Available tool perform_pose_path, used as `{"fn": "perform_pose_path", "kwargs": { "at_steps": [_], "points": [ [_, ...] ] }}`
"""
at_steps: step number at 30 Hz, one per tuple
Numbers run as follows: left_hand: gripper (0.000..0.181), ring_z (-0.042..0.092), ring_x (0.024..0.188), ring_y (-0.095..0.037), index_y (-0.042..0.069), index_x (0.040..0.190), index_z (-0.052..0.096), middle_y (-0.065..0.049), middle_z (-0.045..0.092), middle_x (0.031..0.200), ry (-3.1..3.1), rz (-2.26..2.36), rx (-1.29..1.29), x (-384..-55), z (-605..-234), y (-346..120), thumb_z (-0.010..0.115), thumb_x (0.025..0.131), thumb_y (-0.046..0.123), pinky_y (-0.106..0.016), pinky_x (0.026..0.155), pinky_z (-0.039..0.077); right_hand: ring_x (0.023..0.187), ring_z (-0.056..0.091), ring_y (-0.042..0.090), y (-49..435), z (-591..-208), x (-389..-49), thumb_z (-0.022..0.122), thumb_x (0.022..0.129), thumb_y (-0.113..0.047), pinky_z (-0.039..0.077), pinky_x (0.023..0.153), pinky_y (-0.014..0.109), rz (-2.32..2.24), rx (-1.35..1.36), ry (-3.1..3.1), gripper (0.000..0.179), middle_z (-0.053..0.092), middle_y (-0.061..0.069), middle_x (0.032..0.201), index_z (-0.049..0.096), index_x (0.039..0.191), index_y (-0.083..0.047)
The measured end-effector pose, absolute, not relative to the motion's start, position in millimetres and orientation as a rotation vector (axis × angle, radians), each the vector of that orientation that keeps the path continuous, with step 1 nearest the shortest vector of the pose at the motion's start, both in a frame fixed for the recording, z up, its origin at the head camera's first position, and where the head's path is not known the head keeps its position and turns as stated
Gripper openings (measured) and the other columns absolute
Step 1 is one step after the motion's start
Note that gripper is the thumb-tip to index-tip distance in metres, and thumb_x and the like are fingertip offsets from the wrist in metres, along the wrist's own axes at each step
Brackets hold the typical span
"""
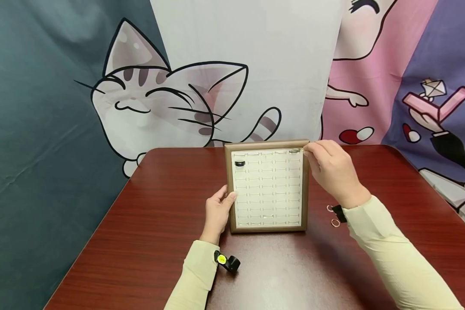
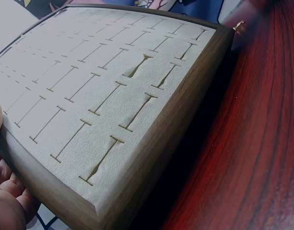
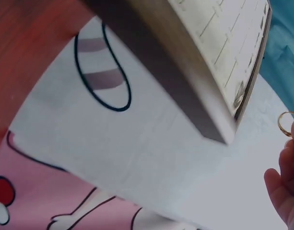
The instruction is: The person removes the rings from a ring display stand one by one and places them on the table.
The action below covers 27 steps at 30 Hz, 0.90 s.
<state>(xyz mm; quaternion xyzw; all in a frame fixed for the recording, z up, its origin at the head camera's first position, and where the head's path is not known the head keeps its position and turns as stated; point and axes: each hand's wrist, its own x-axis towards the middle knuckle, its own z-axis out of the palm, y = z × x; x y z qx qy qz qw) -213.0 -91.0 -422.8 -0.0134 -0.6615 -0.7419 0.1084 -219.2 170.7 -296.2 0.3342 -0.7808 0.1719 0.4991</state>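
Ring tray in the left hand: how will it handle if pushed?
Likely stiff: the ring tray has a thick, straight-edged frame. Probably tippy: it's upright, narrow side down, with the left hand gripping one side. Its pad may give under a fingertip, as some slits gape.

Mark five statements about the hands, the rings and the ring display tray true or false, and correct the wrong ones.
1. The left hand grips the ring display tray. True.
2. The right hand is empty. False: it pinches a gold ring.
3. In the head view, a black ring sits toward the tray's upper left. True.
4. Two loose rings lie left of the tray. False: they lie on the table to its right.
5. A silver-looking ring sits near the tray's upper right. True.
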Motion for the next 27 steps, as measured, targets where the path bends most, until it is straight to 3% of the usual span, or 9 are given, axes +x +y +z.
{"fn": "perform_pose_path", "kwargs": {
  "at_steps": [6,14,21,27],
  "points": [
    [0.041,0.060,0.084,-0.004,-0.012,0.124,0.052,-0.029,0.060,0.112,-1.961,-2.167,-0.029,-214,-424,-91,0.062,0.087,0.002,-0.017,0.072,0.051,0.077,0.056,0.032,198,-312,-208,0.062,0.082,0.004,0.048,0.072,0.042,0.365,0.747,-2.003,0.006,0.062,0.017,0.081,0.063,0.088,0.005],
    [0.044,0.060,0.088,-0.008,-0.012,0.126,0.049,-0.029,0.058,0.116,-1.975,-2.163,-0.027,-213,-424,-90,0.063,0.087,0.003,-0.018,0.074,0.051,0.071,0.056,0.030,235,-342,-183,0.070,0.069,0.005,0.048,0.063,0.045,0.328,0.599,-2.188,0.014,0.061,0.014,0.074,0.064,0.082,0.003],
    [0.042,0.061,0.083,-0.005,-0.010,0.124,0.052,-0.028,0.060,0.112,-1.948,-2.179,-0.044,-212,-424,-92,0.064,0.086,0.004,-0.019,0.071,0.052,0.067,0.060,0.030,257,-361,-167,0.072,0.068,0.001,0.049,0.060,0.049,0.278,0.480,-2.573,0.010,0.062,0.009,0.070,0.066,0.075,-0.001],
    [0.044,0.061,0.086,-0.008,-0.010,0.125,0.051,-0.029,0.059,0.113,-1.961,-2.160,-0.043,-213,-424,-92,0.064,0.087,0.005,-0.020,0.074,0.052,0.059,0.057,0.023,264,-373,-165,0.069,0.071,-0.002,0.047,0.054,0.042,0.213,0.471,-2.882,0.010,0.060,0.003,0.064,0.064,0.066,-0.009]
  ]
}}
